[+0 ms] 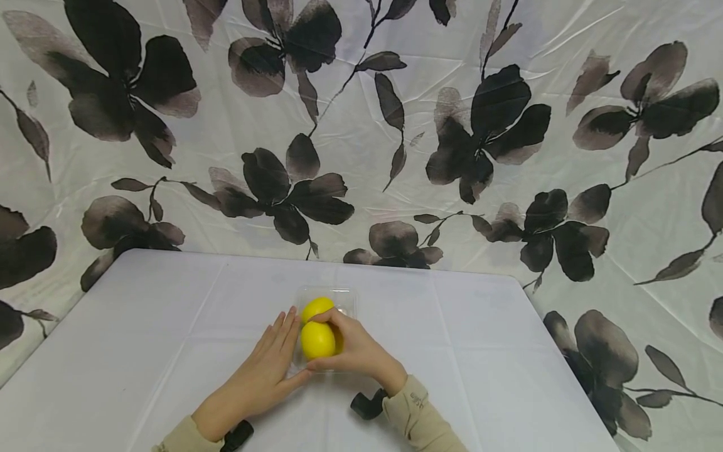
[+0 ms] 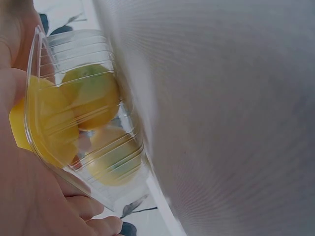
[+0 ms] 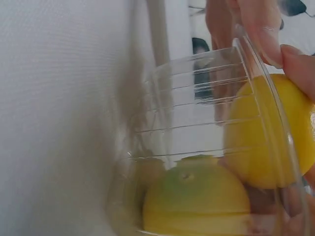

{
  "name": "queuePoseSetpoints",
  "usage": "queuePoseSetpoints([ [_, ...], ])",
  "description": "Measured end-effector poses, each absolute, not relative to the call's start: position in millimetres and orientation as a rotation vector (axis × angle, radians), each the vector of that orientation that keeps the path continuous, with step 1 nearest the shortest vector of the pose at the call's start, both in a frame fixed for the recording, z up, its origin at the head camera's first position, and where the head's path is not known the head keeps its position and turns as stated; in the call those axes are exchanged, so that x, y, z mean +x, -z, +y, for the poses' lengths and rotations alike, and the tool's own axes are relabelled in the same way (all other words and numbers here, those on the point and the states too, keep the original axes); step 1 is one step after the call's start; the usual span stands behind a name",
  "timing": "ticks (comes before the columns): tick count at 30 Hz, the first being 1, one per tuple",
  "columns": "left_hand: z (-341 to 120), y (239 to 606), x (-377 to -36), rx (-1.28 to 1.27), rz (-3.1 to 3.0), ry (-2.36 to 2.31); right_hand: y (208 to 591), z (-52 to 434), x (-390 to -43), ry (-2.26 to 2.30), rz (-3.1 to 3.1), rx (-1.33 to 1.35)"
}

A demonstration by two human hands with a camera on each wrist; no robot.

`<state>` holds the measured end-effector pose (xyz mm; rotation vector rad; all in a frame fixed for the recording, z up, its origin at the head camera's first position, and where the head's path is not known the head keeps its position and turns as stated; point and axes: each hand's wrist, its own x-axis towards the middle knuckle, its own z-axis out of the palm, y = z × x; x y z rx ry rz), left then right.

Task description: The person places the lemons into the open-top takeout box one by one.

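A clear plastic container (image 1: 346,299) sits on the white table (image 1: 169,351), near its middle. One yellow lemon (image 1: 317,307) lies in the container's far part. My right hand (image 1: 346,346) grips a second yellow lemon (image 1: 317,339) at the container's near end, thumb below and fingers over the top. My left hand (image 1: 280,342) lies with straight fingers against the container's left side. In the left wrist view, yellow-green lemons (image 2: 92,96) show through the ribbed container wall (image 2: 106,46), with my left hand (image 2: 29,196) beside it. In the right wrist view, my fingers (image 3: 266,29) hold the lemon (image 3: 268,137) above another lemon (image 3: 197,196).
A white cloth with dark flower prints (image 1: 486,138) hangs behind the table and falls past its right edge (image 1: 556,351). Black wrist-camera mounts (image 1: 367,405) sit at both cuffs. Bare tabletop stretches to the left and right of the container.
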<state>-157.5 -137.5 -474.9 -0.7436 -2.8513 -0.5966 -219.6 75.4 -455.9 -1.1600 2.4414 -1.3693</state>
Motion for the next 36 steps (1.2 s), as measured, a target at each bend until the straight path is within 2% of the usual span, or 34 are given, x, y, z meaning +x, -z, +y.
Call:
queuePoseSetpoints([
  [16,-139.0,478.6,-159.0,-0.727,-2.863,0.632,450.6,67.2,-209.8,1.067,2.647,-1.088],
  [27,-137.4,478.3,-159.1,-0.713,-2.851,0.615,451.2,71.1,-211.6,0.925,2.659,-1.357],
  [36,-137.1,480.4,-160.1,-0.711,-2.837,0.617,456.5,68.2,-212.6,0.863,2.729,-1.403],
])
